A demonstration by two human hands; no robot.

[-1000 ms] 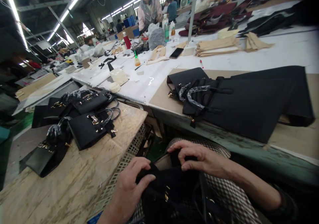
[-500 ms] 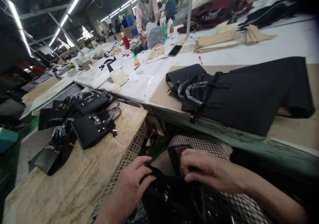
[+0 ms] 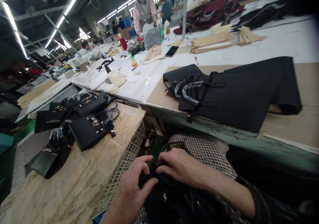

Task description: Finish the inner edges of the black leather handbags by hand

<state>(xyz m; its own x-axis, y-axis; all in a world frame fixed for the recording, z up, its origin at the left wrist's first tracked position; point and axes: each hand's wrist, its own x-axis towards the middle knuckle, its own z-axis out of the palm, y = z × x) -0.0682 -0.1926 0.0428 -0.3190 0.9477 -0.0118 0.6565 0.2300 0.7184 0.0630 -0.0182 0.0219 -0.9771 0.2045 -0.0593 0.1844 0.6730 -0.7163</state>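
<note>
A black handbag (image 3: 174,197) with small gold fittings rests on my lap, its top edge facing me and its lower part dark. My right hand (image 3: 179,167) is closed on the bag's upper edge, fingertips curled inward over it. Beside it, at the left corner of the same edge, my left hand (image 3: 134,184) has thumb and forefinger spread apart, with black material between and behind them. The bag's inside is mostly hidden by my hands.
Several finished black handbags (image 3: 87,131) lie on a wooden board (image 3: 119,131) at left, above a plastic crate (image 3: 132,147). Larger black bags (image 3: 236,91) lie on the worktable (image 3: 154,84). A phone (image 3: 171,51), a metal post (image 3: 184,15) and a co-worker (image 3: 144,11) are farther back.
My right hand has moved left along the bag's edge, close to my left hand. My left thumb and forefinger have spread apart. The view has shifted slightly.
</note>
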